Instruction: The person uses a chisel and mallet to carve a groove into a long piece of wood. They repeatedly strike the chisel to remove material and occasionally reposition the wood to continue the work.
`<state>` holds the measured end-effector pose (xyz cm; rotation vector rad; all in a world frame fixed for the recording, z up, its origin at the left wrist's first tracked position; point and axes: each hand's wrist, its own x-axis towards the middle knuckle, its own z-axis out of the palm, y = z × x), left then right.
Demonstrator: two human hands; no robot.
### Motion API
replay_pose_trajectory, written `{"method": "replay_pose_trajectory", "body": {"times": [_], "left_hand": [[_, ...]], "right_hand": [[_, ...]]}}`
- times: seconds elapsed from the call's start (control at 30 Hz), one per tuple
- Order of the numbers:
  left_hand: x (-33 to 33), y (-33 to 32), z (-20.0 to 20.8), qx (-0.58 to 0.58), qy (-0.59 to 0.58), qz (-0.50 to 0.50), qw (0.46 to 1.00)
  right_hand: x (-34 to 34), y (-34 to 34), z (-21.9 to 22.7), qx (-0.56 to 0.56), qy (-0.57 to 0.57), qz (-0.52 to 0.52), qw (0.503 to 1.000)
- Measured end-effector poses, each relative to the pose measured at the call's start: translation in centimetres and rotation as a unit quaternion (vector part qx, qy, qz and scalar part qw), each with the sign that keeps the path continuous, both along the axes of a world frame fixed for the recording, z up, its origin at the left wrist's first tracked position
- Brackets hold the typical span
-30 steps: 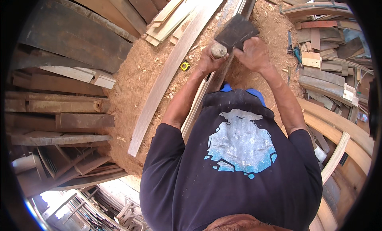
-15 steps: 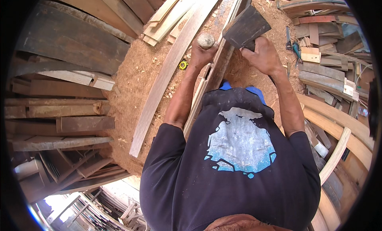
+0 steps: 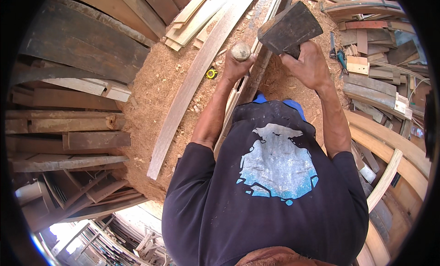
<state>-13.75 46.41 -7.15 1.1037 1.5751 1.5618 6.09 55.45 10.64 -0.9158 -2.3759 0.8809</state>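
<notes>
My left hand [image 3: 236,68] is wrapped round the upright handle of a chisel [image 3: 240,51], whose pale, rounded butt faces up; most of its blade is hidden below the fist. Under it runs a long narrow timber [image 3: 260,71] with a dark slot cut in it, partly covered by my left hand and wrist. My right hand [image 3: 311,66] grips a mallet [image 3: 289,30] with a dark, blocky wooden head. The mallet head hangs to the right of the chisel butt, apart from it.
A long loose plank [image 3: 183,98] lies left of the timber on shavings, with a yellow tape measure [image 3: 211,73] beside it. Pale boards [image 3: 192,23] are stacked beyond. Timber stacks [image 3: 78,124] line the left; offcuts and a teal-handled tool [image 3: 341,57] lie right.
The mallet has moved slightly to the right, away from the chisel, and its head has tilted. My left hand and the chisel have shifted a little right and nearer.
</notes>
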Motion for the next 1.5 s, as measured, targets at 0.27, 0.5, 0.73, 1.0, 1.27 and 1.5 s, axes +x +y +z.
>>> {"method": "replay_pose_trajectory", "body": {"times": [0.27, 0.5, 0.73, 1.0, 1.27, 1.5], "left_hand": [[0.2, -0.5, 0.2, 0.051, -0.003, -0.052, 0.997], [0.5, -0.8, 1.9, 0.043, 0.005, -0.043, 0.998], [-0.3, -0.1, 1.1, 0.025, -0.048, 0.061, 0.997], [-0.1, -0.3, 1.1, 0.014, -0.021, 0.058, 0.998], [-0.1, -0.6, 0.6, 0.013, -0.014, 0.071, 0.997], [-0.1, -0.9, 0.5, 0.011, -0.002, 0.077, 0.997]], "right_hand": [[-3.3, -1.1, -1.7, 0.138, -0.309, 0.05, 0.94], [-3.1, -0.9, 1.6, 0.15, -0.189, 0.053, 0.969], [-3.0, -0.4, 3.5, 0.116, -0.057, 0.03, 0.991], [-3.1, -0.6, 3.4, 0.086, 0.005, 0.037, 0.996], [-3.5, -1.0, 3.6, 0.084, 0.027, 0.052, 0.995], [-3.8, -1.3, 3.7, 0.086, 0.045, 0.056, 0.994]]}}
